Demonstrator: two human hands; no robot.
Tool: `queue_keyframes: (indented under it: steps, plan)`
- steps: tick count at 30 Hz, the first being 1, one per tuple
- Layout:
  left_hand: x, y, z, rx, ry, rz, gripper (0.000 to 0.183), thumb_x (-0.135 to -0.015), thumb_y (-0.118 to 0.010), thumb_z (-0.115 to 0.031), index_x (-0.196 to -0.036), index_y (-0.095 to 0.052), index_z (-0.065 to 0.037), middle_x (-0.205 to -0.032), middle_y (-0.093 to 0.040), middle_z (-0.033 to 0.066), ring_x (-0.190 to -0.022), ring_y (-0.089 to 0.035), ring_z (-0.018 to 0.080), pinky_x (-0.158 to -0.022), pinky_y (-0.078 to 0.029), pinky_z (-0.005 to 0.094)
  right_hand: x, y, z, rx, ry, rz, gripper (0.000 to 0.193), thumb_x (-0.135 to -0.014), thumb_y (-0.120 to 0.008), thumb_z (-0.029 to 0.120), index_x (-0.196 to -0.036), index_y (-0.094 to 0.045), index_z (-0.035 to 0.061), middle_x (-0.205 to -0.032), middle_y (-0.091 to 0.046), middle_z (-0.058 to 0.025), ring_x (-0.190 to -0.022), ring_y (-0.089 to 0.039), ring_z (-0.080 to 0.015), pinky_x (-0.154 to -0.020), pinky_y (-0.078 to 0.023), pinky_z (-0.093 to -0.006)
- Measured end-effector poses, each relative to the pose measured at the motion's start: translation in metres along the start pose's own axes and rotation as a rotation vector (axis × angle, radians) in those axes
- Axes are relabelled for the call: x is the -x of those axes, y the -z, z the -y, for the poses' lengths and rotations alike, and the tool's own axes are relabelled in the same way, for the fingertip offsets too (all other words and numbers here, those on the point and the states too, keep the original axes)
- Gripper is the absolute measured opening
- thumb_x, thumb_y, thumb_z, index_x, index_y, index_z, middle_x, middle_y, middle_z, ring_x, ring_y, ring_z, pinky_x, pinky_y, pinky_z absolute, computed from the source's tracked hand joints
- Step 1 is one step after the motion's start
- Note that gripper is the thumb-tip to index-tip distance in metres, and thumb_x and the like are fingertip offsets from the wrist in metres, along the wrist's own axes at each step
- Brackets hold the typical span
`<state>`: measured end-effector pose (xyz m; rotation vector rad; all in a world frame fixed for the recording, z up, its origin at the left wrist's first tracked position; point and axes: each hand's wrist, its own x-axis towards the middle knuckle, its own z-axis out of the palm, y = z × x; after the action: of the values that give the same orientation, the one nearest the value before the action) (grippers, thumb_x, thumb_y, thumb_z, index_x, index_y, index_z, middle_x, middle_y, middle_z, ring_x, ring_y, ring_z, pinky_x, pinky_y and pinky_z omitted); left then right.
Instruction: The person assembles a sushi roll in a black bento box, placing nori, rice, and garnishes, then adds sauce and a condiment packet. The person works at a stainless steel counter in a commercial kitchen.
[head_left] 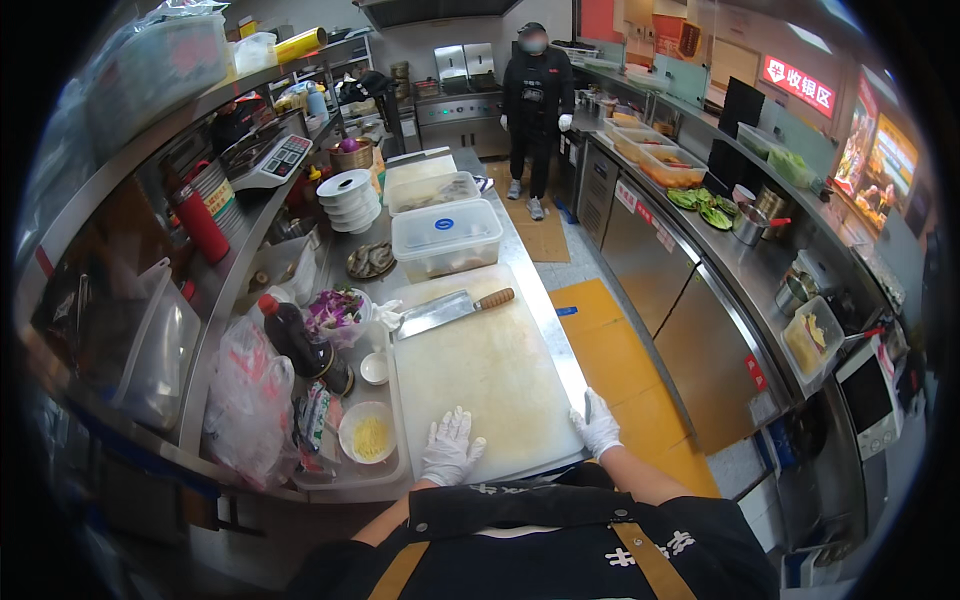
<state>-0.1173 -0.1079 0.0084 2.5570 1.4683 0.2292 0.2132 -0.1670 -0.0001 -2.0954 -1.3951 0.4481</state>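
My left hand (453, 448), in a thin white glove, lies flat on the near left part of a white cutting board (480, 375), fingers spread. My right hand (597, 425), gloved too, rests at the metal counter's right edge beside the board, its fingers stretched out and holding nothing. A cleaver (440, 314) with a wooden handle lies across the far end of the board, out of reach of both hands. Left of my left hand stands a white bowl of yellow shreds (368, 434), with a small white dish (374, 368) beyond it.
A lidded plastic box (447, 240), stacked white plates (349, 200), a dark sauce bottle (290, 335) and a bowl of purple shredded vegetables (336, 312) crowd the left and far counter. A person (537, 110) stands at the aisle's far end. Food trays (672, 168) line the right counter.
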Motion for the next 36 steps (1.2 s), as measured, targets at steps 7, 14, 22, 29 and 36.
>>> queue_keyframes:
  steps: [7,14,22,29,36]
  plan:
    - [-0.001,0.0,0.001,0.049,-0.013,-0.046,0.074,-0.096,-0.04,-0.054,-0.151,-0.03,-0.006,-0.157,-0.029,0.016,-0.145,-0.026,0.0324,-0.119,-0.012,0.0508,-0.002,0.003,0.005,0.0,-0.03,0.032,0.078,-0.087,-0.061,0.05,-0.144,-0.039,0.0013,-0.143,-0.045,-0.0206,-0.133,-0.044,-0.0331,-0.11,-0.036,-0.0402]
    - [-0.057,0.046,-0.023,0.611,0.067,-0.031,0.073,-0.097,-0.056,-0.041,-0.154,-0.025,-0.009,-0.086,-0.066,0.0145,-0.08,-0.064,0.0267,-0.08,-0.049,0.0402,0.0,0.006,0.007,0.08,-0.066,0.08,0.08,-0.089,-0.055,0.056,-0.146,-0.036,0.0027,-0.147,-0.041,-0.02,-0.136,-0.041,-0.0324,-0.11,-0.036,-0.0403]
    - [-0.138,0.144,-0.118,0.812,-0.201,-0.07,0.07,-0.096,-0.061,-0.038,-0.152,-0.031,-0.01,-0.06,-0.049,0.0058,-0.054,-0.046,0.0139,-0.059,-0.045,0.0318,-0.001,0.0,0.0,0.028,-0.013,0.011,0.078,-0.089,-0.055,0.054,-0.146,-0.036,0.0034,-0.146,-0.043,-0.0212,-0.133,-0.044,-0.0352,-0.11,-0.037,-0.0406]
    - [-0.113,0.092,-0.089,0.105,-0.331,-0.159,0.075,-0.089,-0.062,-0.045,-0.146,-0.038,-0.002,-0.118,-0.059,0.0181,-0.11,-0.055,0.0326,-0.095,-0.044,0.0422,0.003,0.009,0.009,0.023,-0.09,0.049,0.083,-0.087,-0.057,0.057,-0.148,-0.033,0.0047,-0.148,-0.042,-0.0186,-0.136,-0.042,-0.031,-0.11,-0.037,-0.0405]
    - [-0.065,0.023,-0.01,-0.031,0.049,0.039,0.078,-0.093,-0.048,-0.056,-0.151,-0.032,-0.006,-0.158,-0.024,0.0172,-0.145,-0.02,0.0396,-0.117,-0.014,0.055,0.0,0.009,0.01,-0.02,-0.072,0.064,0.082,-0.088,-0.057,0.055,-0.147,-0.035,0.0028,-0.147,-0.042,-0.0186,-0.135,-0.042,-0.0317,-0.11,-0.037,-0.0405]
